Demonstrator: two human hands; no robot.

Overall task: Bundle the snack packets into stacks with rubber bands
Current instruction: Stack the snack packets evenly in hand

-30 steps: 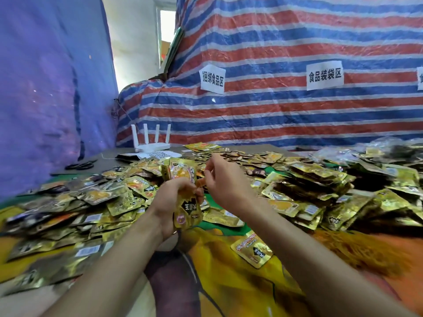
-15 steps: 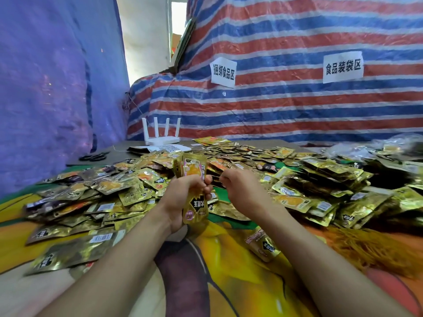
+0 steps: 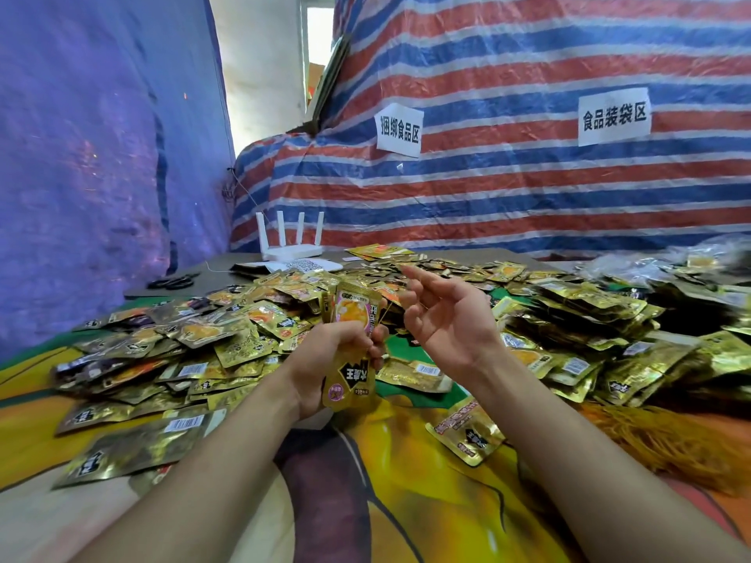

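My left hand (image 3: 321,359) grips a stack of gold snack packets (image 3: 352,314) upright by its middle, in front of me. My right hand (image 3: 447,319) hovers just right of the stack, palm turned left, fingers spread. A thin tan rubber band (image 3: 385,311) stretches from the stack's right edge to the thumb and fingers of that hand. Loose gold packets lie in a wide heap on the left (image 3: 183,351) and in piled rows on the right (image 3: 589,319). One single packet (image 3: 467,434) lies face up under my right forearm.
A mass of orange rubber bands (image 3: 670,444) lies at the right on the yellow printed cloth (image 3: 406,501). A white router (image 3: 290,247) and black scissors (image 3: 172,282) sit at the back left. A striped tarp (image 3: 487,188) with paper signs closes the back.
My right hand has gone from a pinch close to the stack to spread fingers, pulled a little to the right. The left hand has tilted the stack more upright. The view has tipped upward.
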